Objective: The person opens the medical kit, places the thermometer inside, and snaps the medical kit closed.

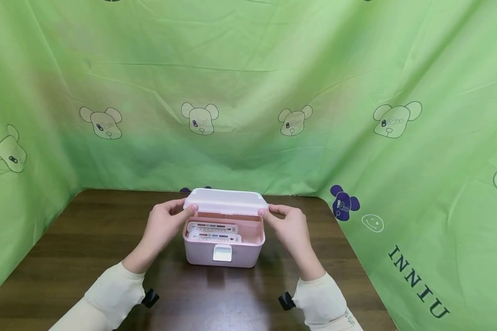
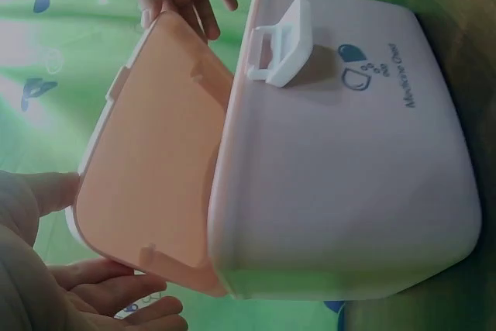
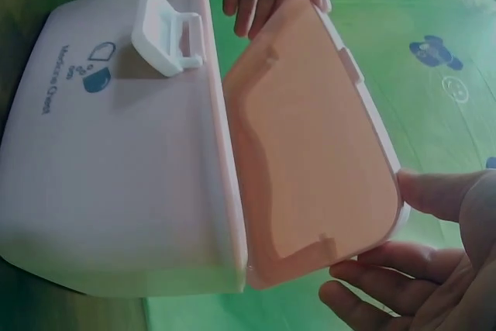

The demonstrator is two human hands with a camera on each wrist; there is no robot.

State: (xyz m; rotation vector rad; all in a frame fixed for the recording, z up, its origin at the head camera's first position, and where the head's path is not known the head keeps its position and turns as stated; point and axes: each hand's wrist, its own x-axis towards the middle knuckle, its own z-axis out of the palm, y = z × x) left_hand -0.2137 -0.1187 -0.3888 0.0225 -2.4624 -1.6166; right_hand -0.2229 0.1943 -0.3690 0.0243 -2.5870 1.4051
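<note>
A pale pink medicine chest (image 1: 242, 256) stands on the table with its lid (image 1: 225, 202) tilted partway up. My left hand (image 1: 160, 227) pinches the lid's left corner, thumb on the outer edge and fingers beneath. At the opposite corner, my right hand (image 1: 290, 227) pinches the lid the same way. Inside the box, to the left, lie two flat white thermometers (image 1: 215, 237) with printed scales. A white latch (image 2: 283, 44) sticks out from the front wall, above the printed words "Medicine Chest". The lid's inner face (image 3: 318, 137) shows orange-pink in both wrist views.
The dark wood-grain table (image 1: 87, 243) extends around the chest on all sides. A green cloth (image 1: 248, 151) printed with bear heads hangs behind the table and along both sides, meeting its far edge. Black straps (image 1: 151, 298) show at both wrists.
</note>
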